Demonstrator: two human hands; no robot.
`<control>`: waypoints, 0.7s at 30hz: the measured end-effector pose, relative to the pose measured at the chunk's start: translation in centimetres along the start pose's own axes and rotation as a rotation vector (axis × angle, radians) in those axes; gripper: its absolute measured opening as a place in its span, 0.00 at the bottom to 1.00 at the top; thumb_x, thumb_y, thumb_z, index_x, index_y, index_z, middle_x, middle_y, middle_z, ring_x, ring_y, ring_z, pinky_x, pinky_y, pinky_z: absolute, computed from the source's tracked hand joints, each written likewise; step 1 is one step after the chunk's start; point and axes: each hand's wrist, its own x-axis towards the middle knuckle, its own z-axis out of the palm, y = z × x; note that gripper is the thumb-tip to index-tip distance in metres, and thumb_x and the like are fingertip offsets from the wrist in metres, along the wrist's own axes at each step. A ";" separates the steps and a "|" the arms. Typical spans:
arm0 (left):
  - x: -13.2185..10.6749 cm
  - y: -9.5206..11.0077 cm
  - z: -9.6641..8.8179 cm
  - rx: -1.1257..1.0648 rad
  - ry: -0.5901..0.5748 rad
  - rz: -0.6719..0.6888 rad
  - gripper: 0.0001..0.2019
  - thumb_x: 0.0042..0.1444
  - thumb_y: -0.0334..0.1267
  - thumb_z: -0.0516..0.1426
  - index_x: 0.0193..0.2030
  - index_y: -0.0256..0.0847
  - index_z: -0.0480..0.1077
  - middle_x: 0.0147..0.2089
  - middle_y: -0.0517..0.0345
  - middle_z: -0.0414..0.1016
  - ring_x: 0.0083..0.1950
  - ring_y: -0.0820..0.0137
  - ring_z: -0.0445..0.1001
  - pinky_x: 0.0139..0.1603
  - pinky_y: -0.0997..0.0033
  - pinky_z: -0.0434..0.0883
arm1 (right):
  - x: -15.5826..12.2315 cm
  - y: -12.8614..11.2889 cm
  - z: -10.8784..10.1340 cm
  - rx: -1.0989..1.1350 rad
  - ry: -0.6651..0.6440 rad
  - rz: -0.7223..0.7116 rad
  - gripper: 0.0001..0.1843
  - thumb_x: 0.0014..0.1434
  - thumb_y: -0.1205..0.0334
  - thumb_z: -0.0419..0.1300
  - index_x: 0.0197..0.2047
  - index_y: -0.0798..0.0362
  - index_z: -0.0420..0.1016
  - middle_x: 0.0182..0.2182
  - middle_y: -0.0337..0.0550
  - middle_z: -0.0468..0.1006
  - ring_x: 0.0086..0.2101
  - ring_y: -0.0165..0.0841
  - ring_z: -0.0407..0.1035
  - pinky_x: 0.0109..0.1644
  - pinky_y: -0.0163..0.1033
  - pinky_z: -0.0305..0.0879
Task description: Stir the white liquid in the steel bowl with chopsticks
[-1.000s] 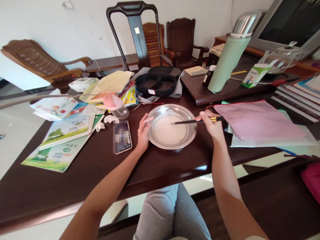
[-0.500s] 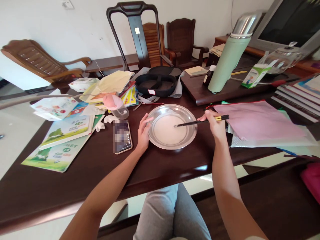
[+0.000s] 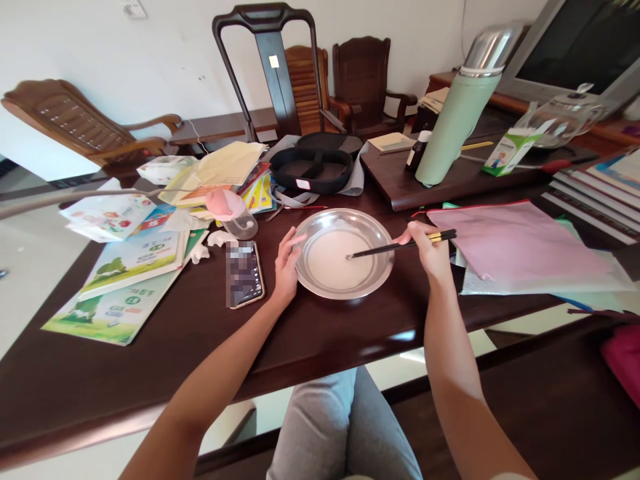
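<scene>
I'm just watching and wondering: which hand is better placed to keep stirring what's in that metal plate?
The right hand, probably: it grips the chopsticks, whose tips sit in the white contents of the metal plate. The left hand only rests against the plate's rim.

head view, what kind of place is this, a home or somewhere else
Most likely a living room at home. Carved wooden armchairs stand along the wall, an old television sits at the right, and the dark table is cluttered with children's books and a thermos.
</scene>
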 end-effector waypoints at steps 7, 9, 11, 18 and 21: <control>0.0 0.1 0.1 -0.015 -0.004 -0.011 0.27 0.65 0.69 0.69 0.56 0.51 0.90 0.82 0.46 0.77 0.86 0.41 0.71 0.89 0.34 0.62 | -0.1 -0.1 1.3 -0.058 -0.208 -0.063 0.34 0.66 0.19 0.69 0.31 0.41 0.90 0.34 0.45 0.93 0.40 0.46 0.87 0.50 0.53 0.81; 0.0 0.1 0.1 -0.009 -0.001 -0.010 0.27 0.66 0.69 0.69 0.56 0.51 0.90 0.82 0.46 0.77 0.86 0.41 0.71 0.89 0.34 0.62 | 0.0 0.1 1.0 -0.086 -0.102 -0.075 0.34 0.67 0.19 0.68 0.30 0.41 0.88 0.33 0.44 0.92 0.40 0.47 0.86 0.52 0.54 0.80; 0.0 0.0 0.1 -0.003 -0.003 -0.010 0.27 0.66 0.69 0.68 0.56 0.50 0.89 0.82 0.45 0.77 0.86 0.41 0.70 0.90 0.34 0.62 | 0.1 0.3 0.4 -0.056 0.008 -0.059 0.37 0.68 0.19 0.67 0.26 0.42 0.84 0.28 0.43 0.89 0.36 0.46 0.84 0.51 0.54 0.80; 0.0 0.0 0.1 -0.005 -0.001 -0.008 0.28 0.65 0.71 0.69 0.55 0.51 0.90 0.82 0.46 0.77 0.85 0.40 0.71 0.89 0.32 0.63 | -0.2 -0.2 1.0 -0.003 -0.220 -0.031 0.35 0.66 0.20 0.69 0.29 0.43 0.88 0.32 0.44 0.92 0.37 0.45 0.87 0.48 0.52 0.81; 0.0 0.1 0.1 0.001 -0.006 -0.009 0.28 0.66 0.71 0.68 0.56 0.51 0.90 0.82 0.45 0.77 0.86 0.40 0.71 0.89 0.30 0.61 | 0.0 0.0 1.3 -0.077 -0.164 -0.078 0.35 0.66 0.18 0.68 0.31 0.41 0.90 0.34 0.45 0.93 0.40 0.46 0.87 0.51 0.53 0.80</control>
